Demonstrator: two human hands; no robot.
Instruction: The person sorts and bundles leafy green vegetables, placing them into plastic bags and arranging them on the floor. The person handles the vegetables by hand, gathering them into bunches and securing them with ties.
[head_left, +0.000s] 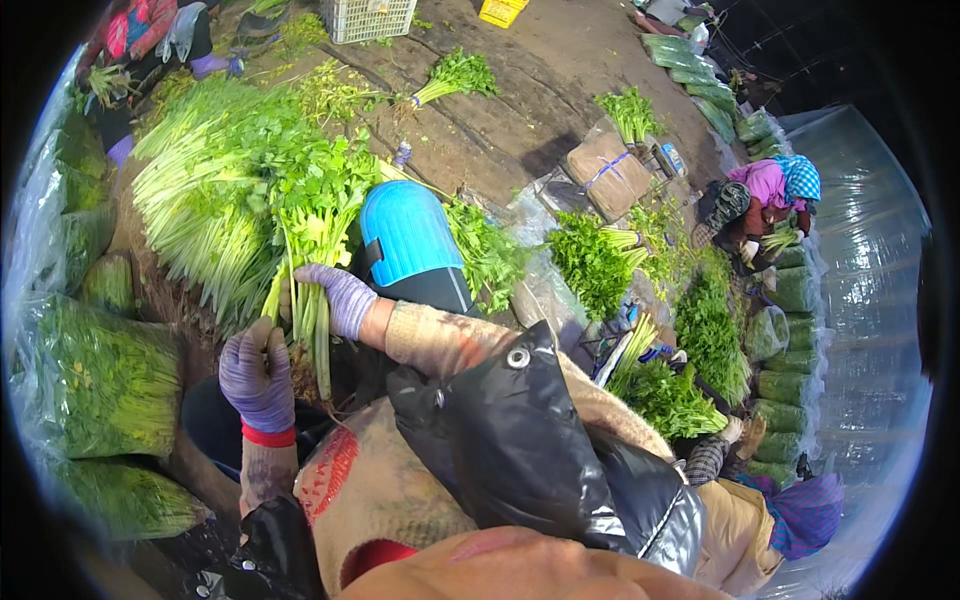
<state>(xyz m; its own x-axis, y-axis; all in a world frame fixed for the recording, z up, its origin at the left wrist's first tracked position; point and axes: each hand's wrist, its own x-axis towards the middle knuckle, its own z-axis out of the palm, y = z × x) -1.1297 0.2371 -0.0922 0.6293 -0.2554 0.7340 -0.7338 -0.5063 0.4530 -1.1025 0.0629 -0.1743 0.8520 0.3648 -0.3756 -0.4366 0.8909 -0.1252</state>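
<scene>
My right hand (341, 298), in a purple and white striped glove, grips a small bunch of leafy celery (319, 214) upright by its stalks. The roots hang below that hand. My left hand (259, 373), gloved alike, pinches the lower end of a pale stalk (275, 292) at the bunch's left side. Just beyond, a large heap of loose celery (217, 195) lies on the ground, roots towards me. A blue knee pad (411, 232) covers my knee, right of the bunch.
Plastic-wrapped celery packs (105, 382) line my left side. A tied celery bundle (454, 79) lies ahead on the soil, near a white crate (371, 19) and a yellow crate (502, 11). Co-workers handle celery at far left, right (772, 195) and lower right (750, 517).
</scene>
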